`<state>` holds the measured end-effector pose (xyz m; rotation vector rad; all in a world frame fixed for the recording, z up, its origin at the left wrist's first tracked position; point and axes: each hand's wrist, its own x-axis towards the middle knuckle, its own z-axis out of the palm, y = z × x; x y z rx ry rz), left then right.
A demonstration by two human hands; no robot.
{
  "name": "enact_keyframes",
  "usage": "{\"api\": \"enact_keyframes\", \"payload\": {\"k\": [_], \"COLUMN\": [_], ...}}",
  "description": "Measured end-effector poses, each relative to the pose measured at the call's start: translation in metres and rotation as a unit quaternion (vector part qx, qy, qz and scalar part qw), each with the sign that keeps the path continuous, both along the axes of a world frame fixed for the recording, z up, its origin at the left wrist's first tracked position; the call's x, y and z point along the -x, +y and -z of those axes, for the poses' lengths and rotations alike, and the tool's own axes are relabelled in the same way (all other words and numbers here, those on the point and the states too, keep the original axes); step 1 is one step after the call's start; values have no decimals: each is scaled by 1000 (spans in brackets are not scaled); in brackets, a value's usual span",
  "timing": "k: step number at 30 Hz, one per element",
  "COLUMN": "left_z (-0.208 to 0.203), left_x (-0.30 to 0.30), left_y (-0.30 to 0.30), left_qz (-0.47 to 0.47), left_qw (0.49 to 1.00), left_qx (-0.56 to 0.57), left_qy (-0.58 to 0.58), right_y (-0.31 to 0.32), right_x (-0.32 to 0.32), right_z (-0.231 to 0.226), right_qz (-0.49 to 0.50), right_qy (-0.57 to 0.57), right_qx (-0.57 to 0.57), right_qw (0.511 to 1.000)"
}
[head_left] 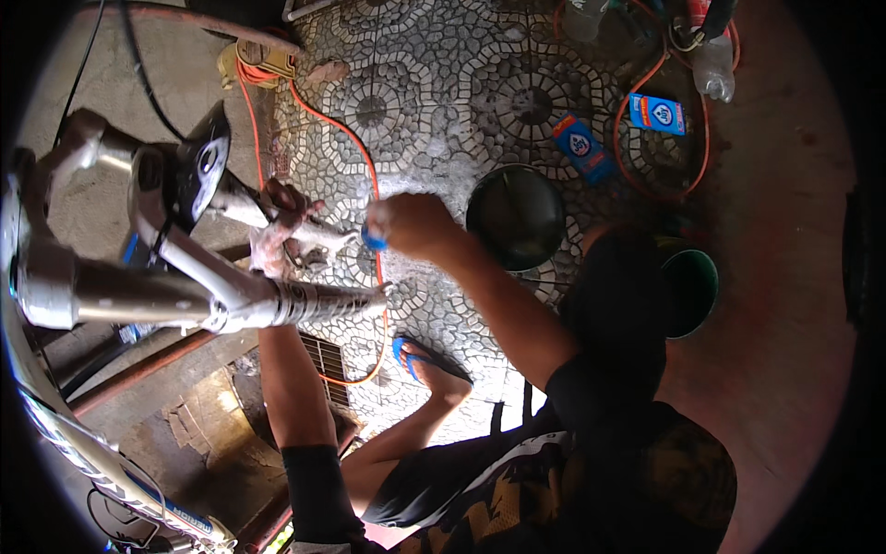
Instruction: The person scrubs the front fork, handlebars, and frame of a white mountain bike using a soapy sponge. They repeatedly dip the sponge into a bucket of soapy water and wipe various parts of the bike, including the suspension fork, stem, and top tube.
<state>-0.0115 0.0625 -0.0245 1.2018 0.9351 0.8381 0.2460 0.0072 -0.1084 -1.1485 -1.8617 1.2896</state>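
Observation:
A bicycle suspension fork [198,295], silver-grey with two legs, juts in from the left. My left forearm passes behind its nearer leg. My left hand [277,231], wet with whitish suds, is closed around the farther leg [328,233]. Just right of that leg's tip, my right hand [415,226] is closed on a small blue object [373,239]. Only its edge shows below the fingers, so its kind cannot be made out. A gap separates my right hand from the fork.
A dark basin of water [515,220] stands right of my right hand, with a green bucket [690,291] beyond. Two blue packets [657,114] lie farther off. An orange hose [358,138] crosses the wet patterned floor. A drain grate [325,365] lies near my left forearm.

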Motion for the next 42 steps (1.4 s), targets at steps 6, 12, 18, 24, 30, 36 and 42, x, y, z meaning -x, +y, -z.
{"api": "enact_keyframes", "payload": {"k": [6, 12, 18, 24, 30, 36, 42], "left_z": [7, 46, 47, 38, 53, 40, 35], "left_x": [0, -16, -2, -4, 17, 16, 1], "left_y": [-9, -36, -27, -28, -26, -27, -31], "left_qz": [-94, -262, -271, -248, -267, -257, -219], "left_qw": [992, 939, 929, 919, 934, 925, 948], "left_qx": [-11, -48, -41, -8, 2, 12, -71], "left_qy": [78, 216, 249, 307, 236, 281, 221], "right_y": [8, -6, 4, -5, 3, -17, -37], "right_x": [-132, -107, -77, -74, -108, -44, 90], "right_z": [-44, 18, 96, 86, -46, -34, 50], "right_qz": [-11, -196, -290, -220, -188, -103, 20], "right_qy": [-298, -446, -500, -544, -423, -8, 220], "right_qx": [29, 29, 10, -125, -122, -136, 147], "right_qw": [954, 873, 816, 800, 878, 985, 964]}}
